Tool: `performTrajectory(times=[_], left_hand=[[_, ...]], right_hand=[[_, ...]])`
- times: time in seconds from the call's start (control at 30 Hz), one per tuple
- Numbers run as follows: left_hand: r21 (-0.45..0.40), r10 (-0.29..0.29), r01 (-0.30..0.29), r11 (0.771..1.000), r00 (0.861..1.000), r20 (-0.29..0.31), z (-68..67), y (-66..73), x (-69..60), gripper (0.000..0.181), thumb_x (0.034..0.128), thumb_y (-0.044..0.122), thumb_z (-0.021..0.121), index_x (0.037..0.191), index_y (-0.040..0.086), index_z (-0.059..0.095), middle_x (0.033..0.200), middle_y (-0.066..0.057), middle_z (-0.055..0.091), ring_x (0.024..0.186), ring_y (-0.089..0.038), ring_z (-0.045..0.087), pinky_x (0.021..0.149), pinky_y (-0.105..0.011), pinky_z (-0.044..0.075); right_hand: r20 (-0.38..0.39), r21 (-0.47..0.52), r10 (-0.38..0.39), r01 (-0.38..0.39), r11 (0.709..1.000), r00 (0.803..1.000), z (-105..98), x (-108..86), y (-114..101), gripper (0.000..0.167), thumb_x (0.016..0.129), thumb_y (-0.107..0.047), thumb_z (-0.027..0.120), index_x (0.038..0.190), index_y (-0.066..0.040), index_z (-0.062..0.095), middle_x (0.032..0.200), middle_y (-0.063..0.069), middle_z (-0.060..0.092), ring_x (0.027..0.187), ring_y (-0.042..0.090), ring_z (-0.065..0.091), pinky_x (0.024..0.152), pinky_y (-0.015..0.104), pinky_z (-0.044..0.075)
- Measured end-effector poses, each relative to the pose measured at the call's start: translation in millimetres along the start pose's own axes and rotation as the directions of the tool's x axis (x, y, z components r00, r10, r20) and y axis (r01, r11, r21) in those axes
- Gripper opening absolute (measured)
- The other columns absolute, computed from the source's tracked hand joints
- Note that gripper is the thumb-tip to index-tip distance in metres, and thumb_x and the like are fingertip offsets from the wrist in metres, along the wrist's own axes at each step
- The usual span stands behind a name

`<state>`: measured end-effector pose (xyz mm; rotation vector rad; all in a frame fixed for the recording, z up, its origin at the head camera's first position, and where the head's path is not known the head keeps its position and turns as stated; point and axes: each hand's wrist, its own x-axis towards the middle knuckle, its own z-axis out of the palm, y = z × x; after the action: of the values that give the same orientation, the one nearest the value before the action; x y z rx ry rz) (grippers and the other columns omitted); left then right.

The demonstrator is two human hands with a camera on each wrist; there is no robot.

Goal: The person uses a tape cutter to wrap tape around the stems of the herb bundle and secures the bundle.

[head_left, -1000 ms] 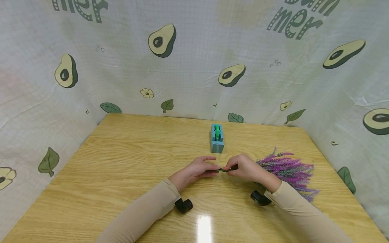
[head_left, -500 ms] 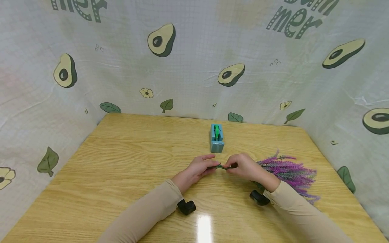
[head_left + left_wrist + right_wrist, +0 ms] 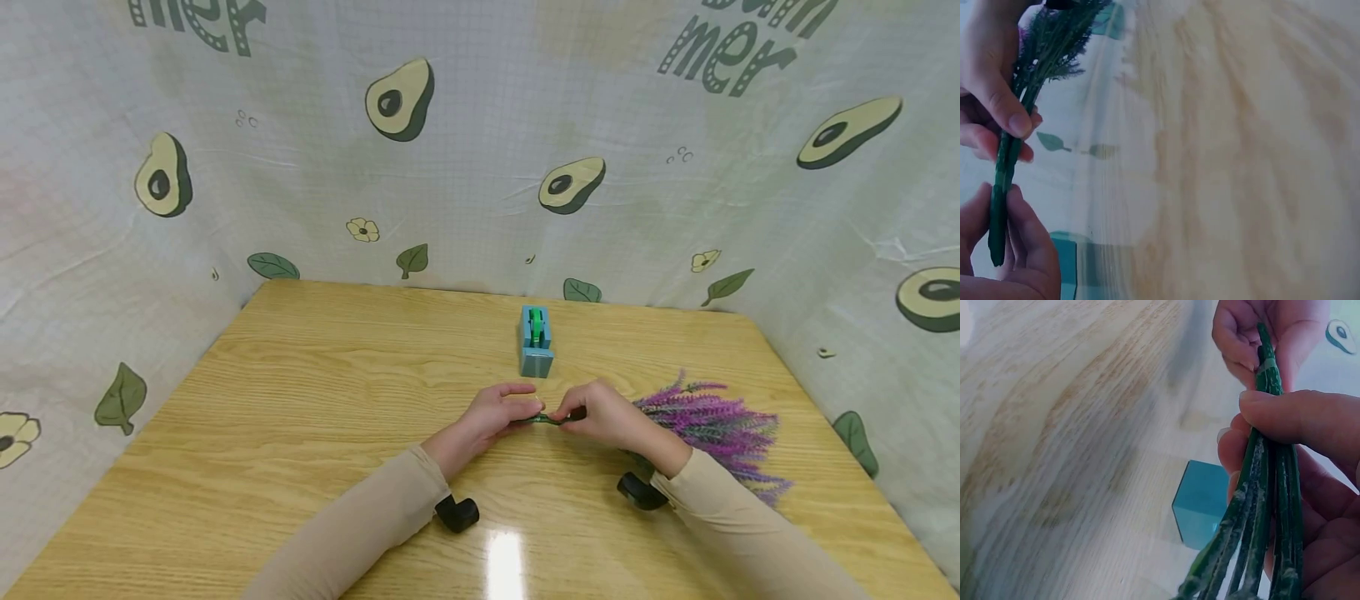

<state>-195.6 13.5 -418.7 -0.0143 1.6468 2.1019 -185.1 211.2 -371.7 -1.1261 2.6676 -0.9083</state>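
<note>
And there was the grip: the right hand [image 3: 600,412] had the artificial lavender bunch [image 3: 712,425] clamped between thumb and fingers around the stems [image 3: 1266,481], while the left hand [image 3: 495,412] pinched the stem ends, both just on the near side of the tape dispenser [image 3: 537,365]. The bunch ran across there, its purple blooms fanning out to the dispenser's right and nearer the person.

Light stuff, by the look of it! The stems seemed stiff yet springy, probably plastic-coated, ribbed and scuffed pale in places, so unlikely to slip but liable to splay if let go. The gathered stems looked the place to hold; the feathery heads would likely bend or shed under a squeeze. A paler band [image 3: 1267,364], perhaps tape, circled the narrow end.

Further out, the dispenser itself: blocky, glossy blue, a bright green roll [image 3: 536,325] in its slot. Beneath it, a smooth wood-grain table [image 3: 337,375]; beyond it, a creased avocado-print curtain [image 3: 480,108].
</note>
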Motion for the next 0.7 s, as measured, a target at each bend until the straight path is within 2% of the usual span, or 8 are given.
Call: performTrajectory(times=[0.1,0.23,0.47,0.57,0.7], left_hand=[[0.030,0.003,-0.003,1.000,1.000,0.018,-2.1,0.9,-2.2,0.049,0.0844,-0.002,0.066,0.130,-0.005,0.049,0.099,-0.015,0.068,0.088,-0.016,0.065,0.081,-0.034,0.052],[0.052,-0.024,0.022,0.998,0.999,0.043,-6.9,2.3,-4.4,0.044,0.0850,-0.001,0.066,0.126,-0.008,0.051,0.095,-0.013,0.067,0.084,-0.017,0.065,0.079,-0.033,0.053],[0.092,-0.106,0.102,0.990,0.994,0.032,-17.3,3.2,-6.7,0.019,0.0876,0.011,0.066,0.098,-0.006,0.065,0.076,-0.007,0.065,0.066,-0.011,0.064,0.065,-0.022,0.054],[0.077,-0.111,0.107,0.991,0.993,0.037,-19.7,4.0,-7.6,0.018,0.0875,0.008,0.066,0.098,-0.007,0.066,0.076,-0.007,0.065,0.065,-0.009,0.063,0.065,-0.021,0.054],[0.028,-0.101,0.100,0.995,0.994,0.047,-20.2,4.9,-8.5,0.020,0.0879,0.000,0.063,0.103,-0.013,0.062,0.082,-0.009,0.066,0.069,-0.009,0.064,0.072,-0.023,0.053]], right_hand=[[0.008,-0.004,0.003,-0.003,1.000,1.000,0,-0.9,0,0.011,0.078,0.004,0.072,0.087,-0.003,0.074,0.084,0.001,0.068,0.078,0.014,0.063,0.065,0.025,0.052],[0.008,0.007,0.011,-0.011,1.000,1.000,0,-1.6,-1,0.012,0.078,0.004,0.071,0.087,-0.003,0.074,0.084,0.000,0.068,0.078,0.013,0.063,0.065,0.025,0.052],[-0.006,0.018,0.031,-0.031,0.999,1.000,1,-4.4,-1,0.013,0.079,0.005,0.070,0.088,-0.003,0.074,0.087,0.001,0.068,0.080,0.015,0.063,0.068,0.026,0.053],[-0.015,0.019,0.043,-0.042,0.999,0.999,2,-4.6,-1,0.014,0.079,0.005,0.070,0.088,-0.005,0.073,0.087,0.000,0.068,0.079,0.014,0.063,0.066,0.026,0.052],[-0.002,-0.011,0.059,-0.059,0.998,0.998,1,-3.4,-1,0.018,0.079,0.003,0.071,0.095,-0.006,0.070,0.086,-0.001,0.067,0.076,0.010,0.061,0.064,0.025,0.051]])
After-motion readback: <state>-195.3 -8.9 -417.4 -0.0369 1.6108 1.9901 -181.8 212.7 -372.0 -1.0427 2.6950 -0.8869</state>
